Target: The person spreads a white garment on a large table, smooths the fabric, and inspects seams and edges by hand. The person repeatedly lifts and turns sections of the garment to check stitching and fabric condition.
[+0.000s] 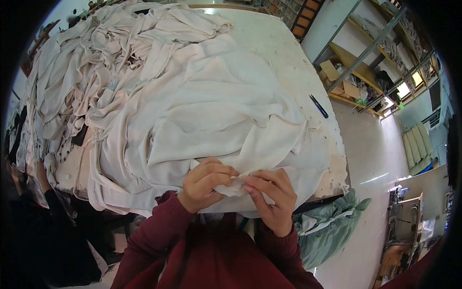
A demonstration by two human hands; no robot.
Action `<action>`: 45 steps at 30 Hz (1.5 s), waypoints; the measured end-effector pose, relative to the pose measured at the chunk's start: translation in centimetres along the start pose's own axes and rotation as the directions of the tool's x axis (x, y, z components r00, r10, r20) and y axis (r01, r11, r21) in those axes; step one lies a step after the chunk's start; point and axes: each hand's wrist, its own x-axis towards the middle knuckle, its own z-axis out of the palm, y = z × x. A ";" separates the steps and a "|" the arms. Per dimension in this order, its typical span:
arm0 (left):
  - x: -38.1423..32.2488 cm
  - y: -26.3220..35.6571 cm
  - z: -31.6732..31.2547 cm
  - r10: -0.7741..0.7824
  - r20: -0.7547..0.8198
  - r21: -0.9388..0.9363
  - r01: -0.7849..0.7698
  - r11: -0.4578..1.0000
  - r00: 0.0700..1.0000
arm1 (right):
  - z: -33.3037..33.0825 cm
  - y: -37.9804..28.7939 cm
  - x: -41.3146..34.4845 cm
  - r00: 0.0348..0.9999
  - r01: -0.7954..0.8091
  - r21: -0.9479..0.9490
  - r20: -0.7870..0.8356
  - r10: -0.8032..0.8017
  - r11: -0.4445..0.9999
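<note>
Spread before me on the worktable lies a cream-white fabric garment (pixel 216 119), wrinkled, with a sleeve-like strip running down to my hands. My left hand (pixel 207 184) pinches a gathered edge of this cloth between thumb and fingers. Close beside it, my right hand (pixel 272 197) grips the same edge, the fingertips of both hands almost touching. The bit of cloth between them is partly hidden by the fingers. A ribbed cuff (pixel 139 186) shows at the garment's lower left.
A heap of similar cream garments (pixel 83 68) covers the table's left side. Dark thread snips (pixel 319 106) lie on the worktable (pixel 288 61) at right. A green sack (pixel 328 227) stands below the right corner. At left is another person's arm (pixel 44 177). Metal shelving (pixel 361 68) stands beyond.
</note>
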 end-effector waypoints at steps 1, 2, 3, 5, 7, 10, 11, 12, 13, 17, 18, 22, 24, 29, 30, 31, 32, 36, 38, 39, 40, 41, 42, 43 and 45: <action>0.1 0.1 0.0 -0.039 -0.002 -0.038 0.039 0.999 0.999 | 0.0 0.1 0.1 1.000 -0.001 -0.013 0.029 0.001 1.000; 0.1 0.2 0.0 -0.078 -0.003 -0.075 0.077 0.994 0.997 | 0.1 0.3 0.2 0.999 0.023 -0.020 0.037 -0.023 1.000; 0.2 0.3 0.0 -0.107 0.002 -0.106 0.107 0.989 0.994 | 0.2 0.5 0.2 0.998 0.039 -0.027 0.049 -0.038 0.999; 0.2 0.5 -0.4 -0.189 0.055 -0.092 0.193 0.977 0.981 | 0.5 0.9 0.2 0.996 0.076 -0.049 0.045 -0.074 0.996; 0.3 0.7 -0.7 -0.248 0.082 -0.100 0.255 0.962 0.965 | 0.8 1.3 -0.1 0.994 0.108 -0.077 0.016 -0.107 0.991; 0.4 0.7 -0.7 -0.330 0.056 -0.139 0.334 0.932 0.942 | 1.6 1.9 -0.5 0.968 0.215 -0.116 -0.104 -0.227 0.970; 0.4 0.6 -0.6 -0.370 0.028 -0.137 0.370 0.919 0.929 | 1.8 2.1 -0.6 0.972 0.200 -0.117 -0.103 -0.212 0.973; 0.4 0.5 -0.6 -0.409 0.015 -0.150 0.406 0.901 0.912 | 1.9 2.2 -0.6 0.972 0.197 -0.118 -0.103 -0.209 0.973; 0.4 0.5 -0.6 -0.392 0.000 -0.114 0.390 0.914 0.920 | 2.0 2.2 -0.6 0.969 0.199 -0.110 -0.123 -0.212 0.974; 0.4 0.2 -0.9 -0.343 0.005 -0.088 0.342 0.935 0.939 | 2.3 1.9 0.1 0.983 0.116 -0.041 -0.139 -0.121 0.992; 0.4 0.2 -1.0 -0.336 0.008 -0.100 0.335 0.937 0.942 | 2.2 1.7 0.3 0.985 0.120 -0.057 -0.117 -0.126 0.991; 0.5 0.2 -1.2 -0.322 0.036 -0.072 0.324 0.943 0.946 | 1.4 1.3 1.0 0.982 0.179 -0.171 -0.021 -0.185 0.969; 0.5 0.4 -1.3 -0.319 0.063 -0.081 0.323 0.943 0.946 | 1.1 1.3 1.1 0.977 0.215 -0.212 0.031 -0.213 0.954; 0.5 0.7 -1.4 -0.331 0.091 -0.066 0.337 0.939 0.939 | 1.6 1.4 1.0 0.975 0.223 -0.194 0.046 -0.218 0.955; 0.5 0.7 -1.4 -0.332 0.092 -0.074 0.339 0.938 0.939 | 1.8 1.4 1.0 0.980 0.199 -0.176 0.022 -0.198 0.964; 0.5 0.7 -1.4 -0.333 0.095 -0.086 0.341 0.936 0.938 | 1.9 1.5 1.0 0.984 0.177 -0.152 -0.008 -0.181 0.972; 0.5 0.6 -1.4 -0.334 0.099 -0.097 0.343 0.934 0.937 | 1.9 1.6 1.0 0.980 0.194 -0.170 -0.009 -0.199 0.966; 0.4 0.5 -1.3 -0.335 0.107 -0.139 0.348 0.927 0.936 | 1.9 2.0 1.1 0.962 0.267 -0.227 0.004 -0.273 0.937; 0.5 0.5 -1.3 -0.317 0.123 -0.121 0.331 0.936 0.941 | 1.9 2.1 1.1 0.958 0.282 -0.239 0.023 -0.285 0.929; 0.5 0.5 -1.3 -0.309 0.136 -0.111 0.324 0.939 0.941 | 1.9 2.1 1.1 0.959 0.280 -0.237 0.030 -0.281 0.930; 0.5 0.5 -1.3 -0.312 0.136 -0.101 0.327 0.940 0.940 | 1.9 2.1 1.1 0.961 0.277 -0.236 0.046 -0.274 0.932; 0.5 0.6 -1.4 -0.316 0.135 -0.090 0.329 0.940 0.939 | 1.8 2.0 1.0 0.963 0.270 -0.204 0.044 -0.267 0.941; 0.6 0.6 -1.4 -0.321 0.133 -0.078 0.333 0.940 0.938 | 1.7 1.9 1.0 0.965 0.263 -0.173 0.053 -0.258 0.949; 0.5 0.6 -1.3 -0.358 0.080 -0.081 0.364 0.928 0.930 | 1.6 1.8 0.8 0.967 0.252 -0.139 0.056 -0.247 0.958; 0.5 0.6 -1.2 -0.423 -0.008 -0.098 0.420 0.902 0.906 | 1.1 1.5 0.4 0.966 0.254 -0.116 0.073 -0.247 0.960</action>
